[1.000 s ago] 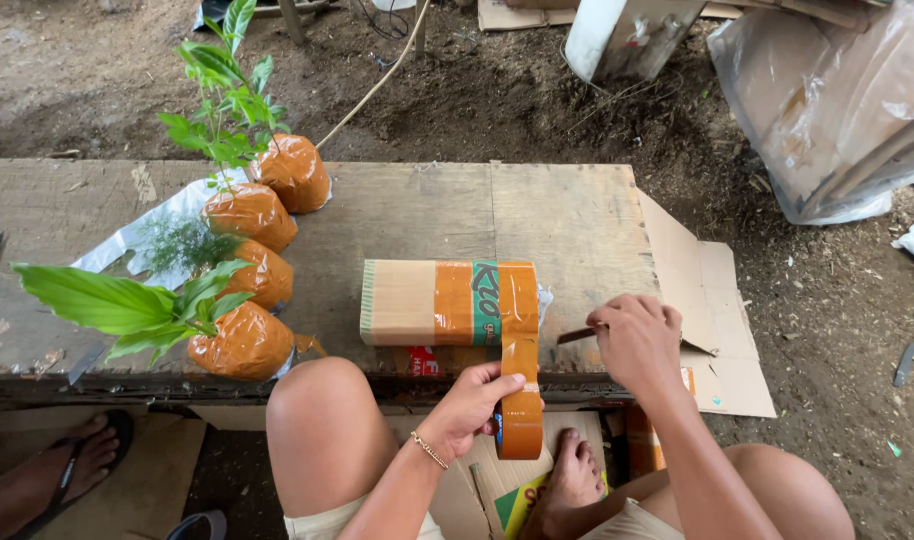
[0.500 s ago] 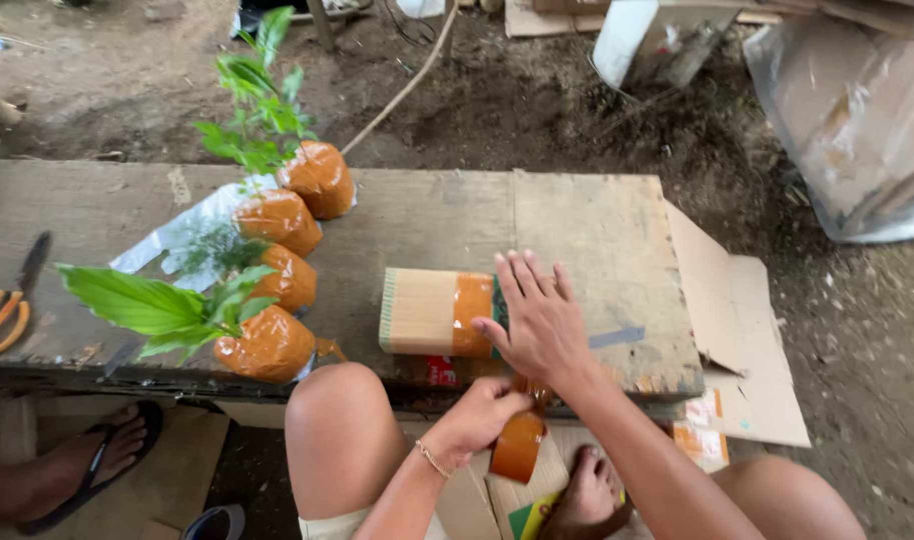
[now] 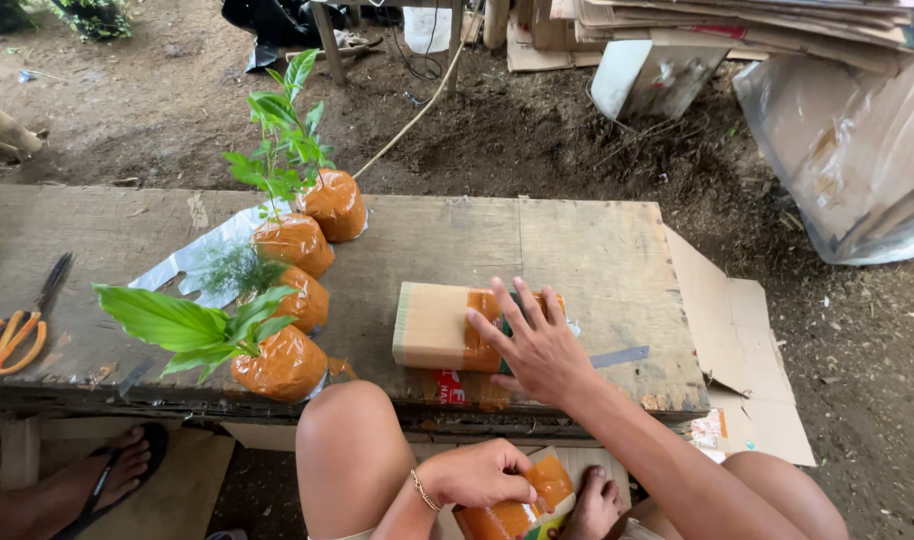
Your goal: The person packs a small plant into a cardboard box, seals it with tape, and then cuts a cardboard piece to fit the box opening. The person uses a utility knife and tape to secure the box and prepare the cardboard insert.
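My right hand (image 3: 535, 343) lies flat, fingers spread, on a cardboard-coloured box (image 3: 432, 326) wrapped with orange tape, which rests on the wooden bench (image 3: 577, 240). My left hand (image 3: 474, 474) is below the bench edge, between my knees, closed around an orange roll of tape (image 3: 517, 505). A small blade (image 3: 619, 356) lies on the bench just right of my right hand.
Several plants with roots wrapped in orange tape (image 3: 295, 300) lie on a plastic sheet (image 3: 192, 258) at the bench's left. Orange-handled scissors (image 3: 15, 335) rest at the far left. Another person's sandalled foot (image 3: 112, 473) is at lower left. Flattened cardboard (image 3: 747, 330) lies right.
My right hand put down the blade and moved onto the box, pressing flat. My left hand drew the tape roll down away from the box toward my lap.
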Demonstrator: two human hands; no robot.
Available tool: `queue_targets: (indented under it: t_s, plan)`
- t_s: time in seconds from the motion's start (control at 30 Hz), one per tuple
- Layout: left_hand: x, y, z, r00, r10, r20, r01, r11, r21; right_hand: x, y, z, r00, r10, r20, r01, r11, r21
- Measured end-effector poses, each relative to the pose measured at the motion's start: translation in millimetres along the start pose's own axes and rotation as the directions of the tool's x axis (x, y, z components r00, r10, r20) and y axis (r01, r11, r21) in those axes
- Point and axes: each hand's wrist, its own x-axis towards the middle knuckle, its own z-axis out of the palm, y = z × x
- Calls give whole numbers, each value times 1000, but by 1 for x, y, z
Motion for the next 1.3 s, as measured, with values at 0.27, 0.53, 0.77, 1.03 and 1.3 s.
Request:
queue_targets:
  t_s: [0.27, 0.53, 0.77, 1.03, 1.3]
  plan:
    - [-14, 1, 1, 999, 38, -32, -35, 996, 86, 27, 2, -32, 960, 184, 212, -230, 948, 221]
    - [-18, 10, 2, 1000, -12, -24, 10, 998, -66, 22, 34, -40, 937, 239, 253, -344, 750, 565]
    - [1, -5, 0, 998, 47, -38, -42, 991, 123, -12, 56, 2, 915, 393, 90, -167, 166, 972]
    - [4, -13, 0, 997, -4, -73, 22, 968, 249, -35, 46, 42, 922, 368, 120, -216, 230, 949]
    - [2, -4, 2, 996, -50, -68, 62, 980, 190, -38, 50, 30, 955, 281, 93, -191, 345, 919]
